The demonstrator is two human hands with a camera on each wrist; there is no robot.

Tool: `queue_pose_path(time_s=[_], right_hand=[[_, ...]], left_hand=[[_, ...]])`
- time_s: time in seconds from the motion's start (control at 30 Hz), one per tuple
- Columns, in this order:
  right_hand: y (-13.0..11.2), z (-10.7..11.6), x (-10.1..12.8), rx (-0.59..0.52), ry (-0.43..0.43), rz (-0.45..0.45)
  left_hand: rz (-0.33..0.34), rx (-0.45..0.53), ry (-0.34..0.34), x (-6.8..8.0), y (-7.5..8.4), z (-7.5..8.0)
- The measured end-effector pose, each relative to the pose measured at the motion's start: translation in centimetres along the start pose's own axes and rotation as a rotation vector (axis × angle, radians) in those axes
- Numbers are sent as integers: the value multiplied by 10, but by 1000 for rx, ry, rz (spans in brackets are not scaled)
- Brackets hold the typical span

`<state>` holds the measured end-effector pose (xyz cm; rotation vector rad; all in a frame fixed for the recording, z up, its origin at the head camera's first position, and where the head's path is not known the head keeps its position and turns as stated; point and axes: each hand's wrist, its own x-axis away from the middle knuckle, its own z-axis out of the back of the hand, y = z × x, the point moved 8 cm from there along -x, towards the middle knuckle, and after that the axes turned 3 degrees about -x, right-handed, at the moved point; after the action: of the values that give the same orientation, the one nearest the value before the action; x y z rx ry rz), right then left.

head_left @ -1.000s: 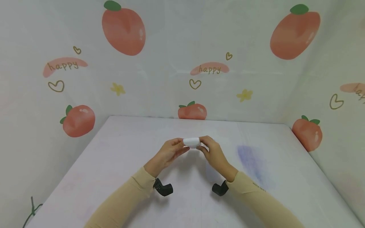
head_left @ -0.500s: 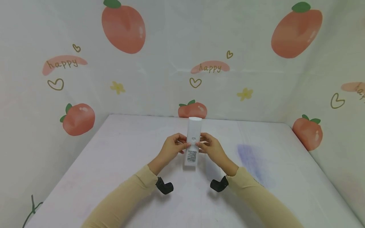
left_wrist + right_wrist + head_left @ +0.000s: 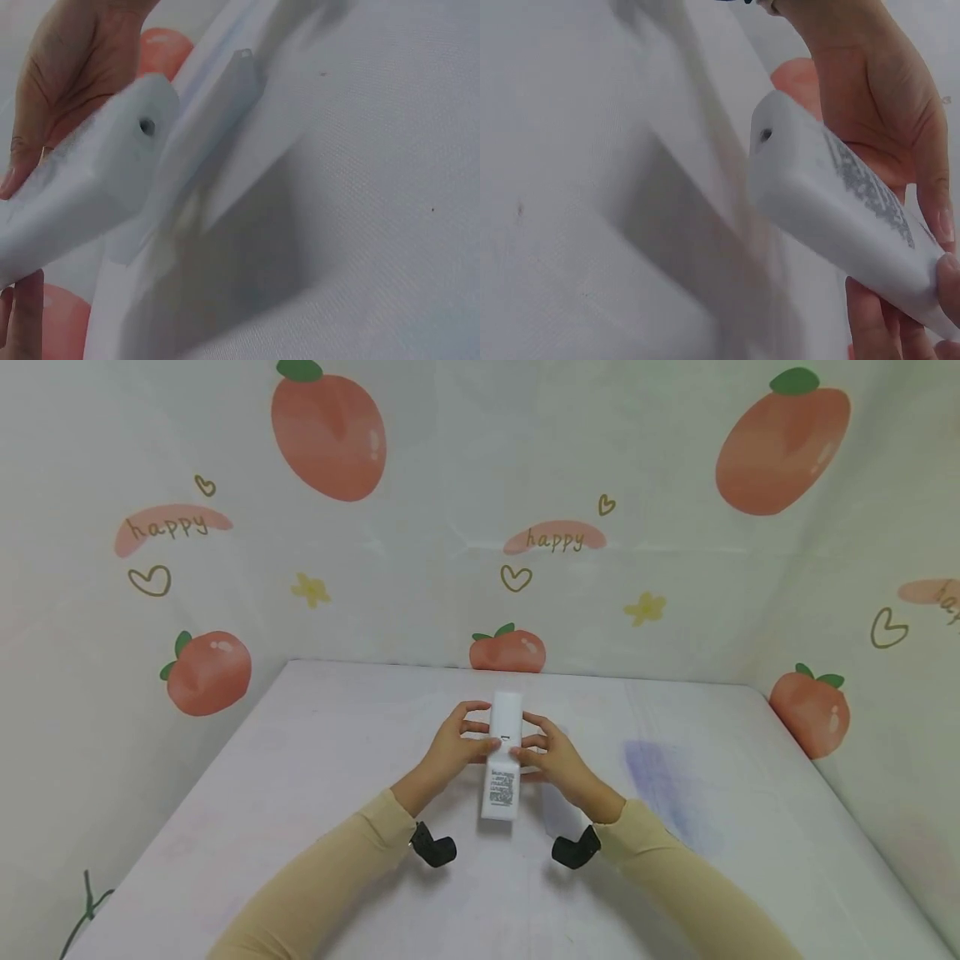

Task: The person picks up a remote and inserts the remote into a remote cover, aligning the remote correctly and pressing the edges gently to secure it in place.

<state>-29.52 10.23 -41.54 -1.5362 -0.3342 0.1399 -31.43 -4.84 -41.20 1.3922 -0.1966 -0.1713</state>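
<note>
A white remote control [image 3: 504, 714] is held up above the table between both hands, its back with a small latch and a printed label turned toward the head camera. My left hand [image 3: 450, 749] pinches its left side, thumb on the back near the latch and fingers behind. From the other side my right hand [image 3: 561, 765] grips it likewise, thumb on the back. In the right wrist view the near end of the remote control [image 3: 810, 187] shows a small dark hole; the same end of the remote control [image 3: 124, 157] fills the left wrist view.
Beneath and to the right, a pale, long, flat thing [image 3: 558, 810] lies on the white table [image 3: 360, 710]; the pale thing [image 3: 217, 112] also shows in the left wrist view. Black wrist mounts hang below both sleeves. A fruit-printed cloth [image 3: 420, 527] stands behind.
The remote control has turned from an end-on view to show its back, then come down slightly with its near end closer to me. Both hands have kept hold, and their fingers have shifted along it.
</note>
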Motion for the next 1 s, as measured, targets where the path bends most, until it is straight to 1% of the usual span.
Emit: queue_pose_path(time_s=[0.07,0.27,0.37,0.57,0.67,0.8,0.87,1.0], right_hand=[[1,-1,1,1,-11,-9],[9,1,-2,-13,-16,-57],[12,2,-3,-19,-20,-85],[12,2,-3,-8,-30,-99],[8,4,-3,17,-41,-87],[0,14,-2,62,-52,-65],[-5,22,-1,85,-57,-40],[-17,42,-1,97,-36,30]], left_hand=[[7,23,-12,-2,-2,0],[85,78,-58,-4,-10,-2],[117,95,-65,-4,-13,-2],[144,129,-63,-6,-18,-2],[163,149,-47,-8,-22,-2],[184,171,-31,-8,-25,-2],[190,177,-26,-8,-25,-2],[201,188,-17,-6,-24,-2]])
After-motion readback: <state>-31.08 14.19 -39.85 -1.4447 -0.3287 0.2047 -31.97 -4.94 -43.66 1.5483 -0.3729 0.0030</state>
